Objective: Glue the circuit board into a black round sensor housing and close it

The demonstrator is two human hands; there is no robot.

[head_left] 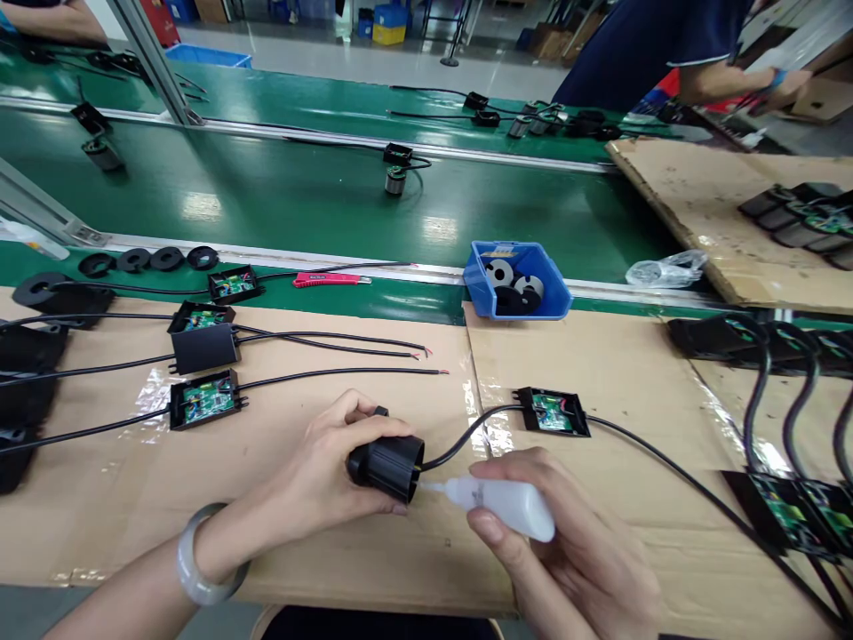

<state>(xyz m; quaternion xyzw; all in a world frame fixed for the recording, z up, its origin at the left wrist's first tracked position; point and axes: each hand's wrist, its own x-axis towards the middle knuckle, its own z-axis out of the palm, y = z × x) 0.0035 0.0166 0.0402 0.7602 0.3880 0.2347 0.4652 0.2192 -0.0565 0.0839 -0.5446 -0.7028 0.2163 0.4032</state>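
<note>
we are gripping the black cylindrical housing [386, 464] with the left hand [320, 476], fingers curled tight around it above the cardboard sheet [373, 560]. the right hand [566, 551] is pinching the white squeeze bottle [506, 502], nozzle touching the housing's rim. our palm is hiding the housing's far end; the cable [466, 436] is running to an open circuit box [553, 412].

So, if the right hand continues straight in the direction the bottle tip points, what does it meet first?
The right hand aims the white bottle left, so its nozzle would first meet the black cylindrical part held by the left hand; the tip seems already at its rim.
</note>
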